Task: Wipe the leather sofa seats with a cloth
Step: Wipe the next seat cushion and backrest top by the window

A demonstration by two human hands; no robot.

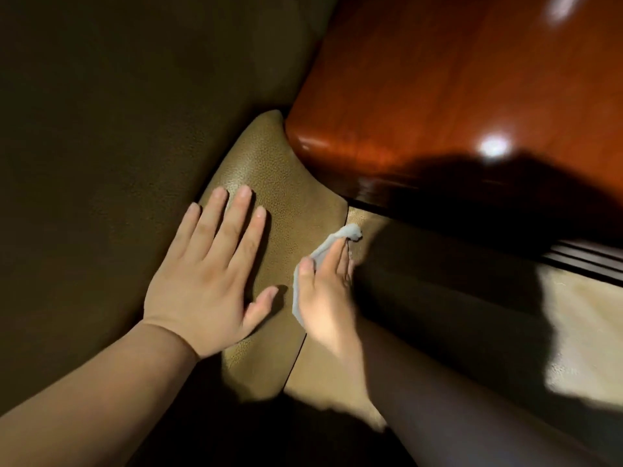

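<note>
A tan leather sofa cushion [269,170] fills the middle of the head view, its grain lit by a patch of light. My left hand [209,278] lies flat on it with fingers straight and spread. To its right, my right hand [327,291] presses a small pale grey cloth [347,232] into the seam between the cushion and the neighbouring seat part [323,379]. The fingers lie straight along the cloth, with the thumb on top of it. Most of the cloth is hidden under that hand.
A glossy red-brown wooden armrest [455,96] runs along the upper right, close to the cloth hand. Dark leather of the sofa back [101,112] fills the left. A bright lit strip of seat [586,338] shows at right, with deep shadow around it.
</note>
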